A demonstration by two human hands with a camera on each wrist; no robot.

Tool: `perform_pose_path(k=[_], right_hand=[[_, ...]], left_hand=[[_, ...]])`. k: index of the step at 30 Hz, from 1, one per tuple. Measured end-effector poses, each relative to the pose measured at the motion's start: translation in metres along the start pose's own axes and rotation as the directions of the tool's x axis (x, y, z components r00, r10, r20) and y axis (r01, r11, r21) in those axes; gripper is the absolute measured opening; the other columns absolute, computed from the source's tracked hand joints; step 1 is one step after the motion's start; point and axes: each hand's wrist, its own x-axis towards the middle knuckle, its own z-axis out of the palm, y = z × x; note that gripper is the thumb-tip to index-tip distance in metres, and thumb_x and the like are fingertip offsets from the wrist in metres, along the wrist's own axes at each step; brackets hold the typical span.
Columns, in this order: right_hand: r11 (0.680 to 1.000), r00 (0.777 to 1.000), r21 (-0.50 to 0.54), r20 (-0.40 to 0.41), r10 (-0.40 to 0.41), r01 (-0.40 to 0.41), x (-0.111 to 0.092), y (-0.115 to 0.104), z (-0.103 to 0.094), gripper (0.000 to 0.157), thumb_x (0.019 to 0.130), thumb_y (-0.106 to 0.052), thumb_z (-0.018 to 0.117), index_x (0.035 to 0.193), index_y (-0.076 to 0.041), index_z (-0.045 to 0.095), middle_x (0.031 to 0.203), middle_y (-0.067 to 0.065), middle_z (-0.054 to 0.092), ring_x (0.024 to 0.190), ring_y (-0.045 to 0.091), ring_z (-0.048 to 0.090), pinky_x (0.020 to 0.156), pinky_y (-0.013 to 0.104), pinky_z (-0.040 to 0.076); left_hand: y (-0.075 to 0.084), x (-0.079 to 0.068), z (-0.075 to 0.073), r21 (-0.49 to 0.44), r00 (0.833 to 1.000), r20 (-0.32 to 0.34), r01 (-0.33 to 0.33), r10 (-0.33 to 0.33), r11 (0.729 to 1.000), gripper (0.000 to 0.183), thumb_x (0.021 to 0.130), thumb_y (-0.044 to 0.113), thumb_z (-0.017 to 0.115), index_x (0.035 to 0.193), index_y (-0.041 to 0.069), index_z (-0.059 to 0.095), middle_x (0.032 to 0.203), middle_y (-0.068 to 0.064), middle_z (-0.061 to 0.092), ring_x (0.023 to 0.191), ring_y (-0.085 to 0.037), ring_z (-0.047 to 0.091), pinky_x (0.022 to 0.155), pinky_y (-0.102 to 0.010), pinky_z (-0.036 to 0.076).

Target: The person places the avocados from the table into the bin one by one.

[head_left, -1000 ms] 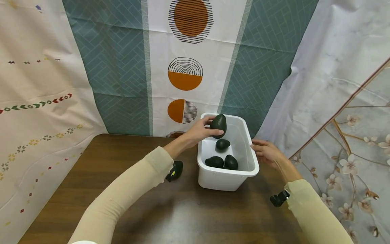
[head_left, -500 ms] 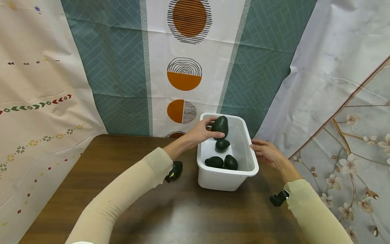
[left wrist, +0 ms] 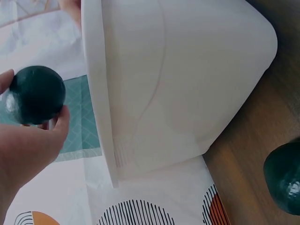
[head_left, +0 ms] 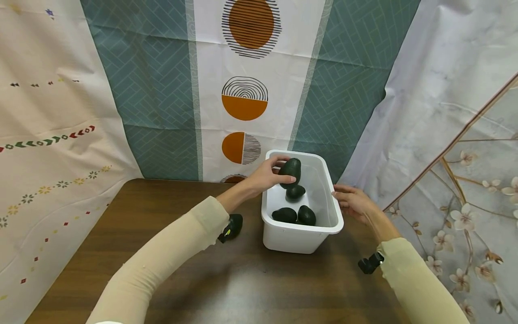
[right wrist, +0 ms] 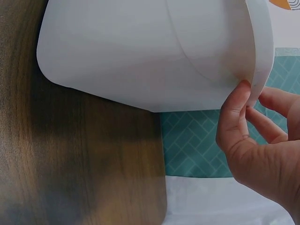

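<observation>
My left hand (head_left: 265, 177) holds a dark green avocado (head_left: 291, 170) over the white plastic bin (head_left: 293, 243), thumb on its near side. In the left wrist view this avocado (left wrist: 40, 95) shows end-on between thumb and fingers, above the rim. Three more avocados lie on the bin floor: one in the middle (head_left: 295, 192) and two near the front wall (head_left: 284, 215). At the bin's right side, my right hand (head_left: 354, 202) pinches the rim; the right wrist view shows its fingers (right wrist: 236, 105) bent at the rim's edge.
Another avocado (head_left: 236, 222) sits on the brown wooden table (head_left: 259, 288) left of the bin, partly covered by the left wrist's camera. A patterned curtain (head_left: 158, 112) hangs behind the table, and a floral cloth (head_left: 457, 202) hangs on the right.
My left hand has brought its avocado slightly lower, nearer the one on the bin floor. The right hand and the bin look unmoved.
</observation>
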Motion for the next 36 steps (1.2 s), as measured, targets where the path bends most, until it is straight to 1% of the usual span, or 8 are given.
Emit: perform_pose_path(k=[6, 11, 14, 18, 22, 28, 33, 36], right_hand=[[1.0, 1.0, 0.0, 0.0, 0.002, -0.002, 0.0, 0.0, -0.001, 0.07, 0.109, -0.016, 0.06, 0.164, 0.006, 0.024, 0.11, -0.004, 0.073, 0.096, 0.01, 0.073, 0.081, 0.032, 0.06], [1.0, 1.0, 0.009, 0.001, 0.003, -0.003, 0.001, 0.0, 0.0, 0.07, 0.109, -0.016, 0.06, 0.165, 0.005, 0.024, 0.109, -0.005, 0.074, 0.095, 0.01, 0.073, 0.081, 0.032, 0.06], [1.0, 1.0, 0.009, 0.002, 0.004, -0.004, 0.001, 0.0, 0.001, 0.07, 0.109, -0.016, 0.06, 0.165, 0.005, 0.024, 0.107, -0.006, 0.074, 0.094, 0.009, 0.073, 0.081, 0.032, 0.06], [1.0, 1.0, 0.005, 0.004, 0.005, -0.005, 0.001, 0.0, 0.001, 0.069, 0.11, -0.016, 0.059, 0.165, 0.005, 0.024, 0.106, -0.007, 0.074, 0.094, 0.008, 0.073, 0.081, 0.032, 0.06], [1.0, 1.0, 0.012, 0.004, 0.005, -0.005, 0.001, 0.001, 0.001, 0.069, 0.11, -0.015, 0.059, 0.165, 0.005, 0.023, 0.105, -0.007, 0.075, 0.093, 0.008, 0.073, 0.08, 0.031, 0.06], [1.0, 1.0, 0.019, 0.006, 0.006, -0.006, 0.001, 0.001, 0.002, 0.069, 0.109, -0.015, 0.06, 0.165, 0.006, 0.023, 0.105, -0.006, 0.075, 0.093, 0.008, 0.073, 0.081, 0.031, 0.06], [1.0, 1.0, 0.003, 0.01, 0.01, -0.01, -0.001, 0.0, 0.001, 0.069, 0.11, -0.016, 0.059, 0.165, 0.006, 0.023, 0.105, -0.008, 0.073, 0.092, 0.008, 0.071, 0.082, 0.03, 0.059], [1.0, 1.0, 0.001, 0.012, 0.005, -0.005, -0.001, -0.001, 0.001, 0.069, 0.11, -0.017, 0.059, 0.165, 0.006, 0.024, 0.105, -0.008, 0.074, 0.093, 0.008, 0.072, 0.082, 0.031, 0.059]], left_hand=[[0.001, 0.001, -0.001, -0.003, 0.999, -0.036, -0.007, 0.007, 1.0, 0.069, 0.093, 0.014, 0.08, 0.154, 0.012, 0.048, 0.147, -0.016, 0.052, 0.122, -0.032, 0.057, 0.103, -0.043, 0.054], [0.001, 0.002, -0.003, -0.035, 0.999, -0.031, -0.032, 0.031, 0.999, 0.064, 0.094, 0.01, 0.079, 0.151, 0.009, 0.051, 0.14, -0.014, 0.059, 0.128, -0.028, 0.059, 0.109, -0.041, 0.049], [0.002, 0.001, -0.004, -0.041, 0.999, -0.031, -0.044, 0.043, 0.998, 0.062, 0.093, 0.01, 0.079, 0.15, 0.009, 0.053, 0.137, -0.013, 0.061, 0.129, -0.028, 0.059, 0.11, -0.04, 0.048], [0.005, -0.001, -0.007, -0.012, 0.999, -0.017, -0.05, 0.05, 0.999, 0.062, 0.094, 0.014, 0.08, 0.15, 0.01, 0.053, 0.137, -0.012, 0.061, 0.135, -0.035, 0.057, 0.111, -0.042, 0.048], [0.006, -0.004, -0.01, 0.032, 0.999, 0.001, -0.05, 0.05, 0.998, 0.063, 0.094, 0.018, 0.081, 0.15, 0.011, 0.053, 0.139, -0.012, 0.061, 0.138, -0.037, 0.055, 0.113, -0.043, 0.047], [0.002, -0.007, -0.016, 0.049, 0.999, 0.012, -0.054, 0.053, 0.997, 0.062, 0.094, 0.018, 0.082, 0.149, 0.012, 0.054, 0.138, -0.011, 0.062, 0.138, -0.038, 0.055, 0.113, -0.044, 0.046], [0.0, -0.011, -0.02, 0.101, 0.998, 0.028, -0.053, 0.05, 0.993, 0.062, 0.094, 0.022, 0.082, 0.148, 0.013, 0.054, 0.137, -0.009, 0.062, 0.134, -0.032, 0.058, 0.111, -0.042, 0.048], [0.0, -0.015, -0.024, 0.131, 0.999, 0.031, -0.048, 0.044, 0.99, 0.062, 0.094, 0.023, 0.082, 0.149, 0.013, 0.054, 0.138, -0.009, 0.062, 0.133, -0.031, 0.059, 0.111, -0.043, 0.049]])
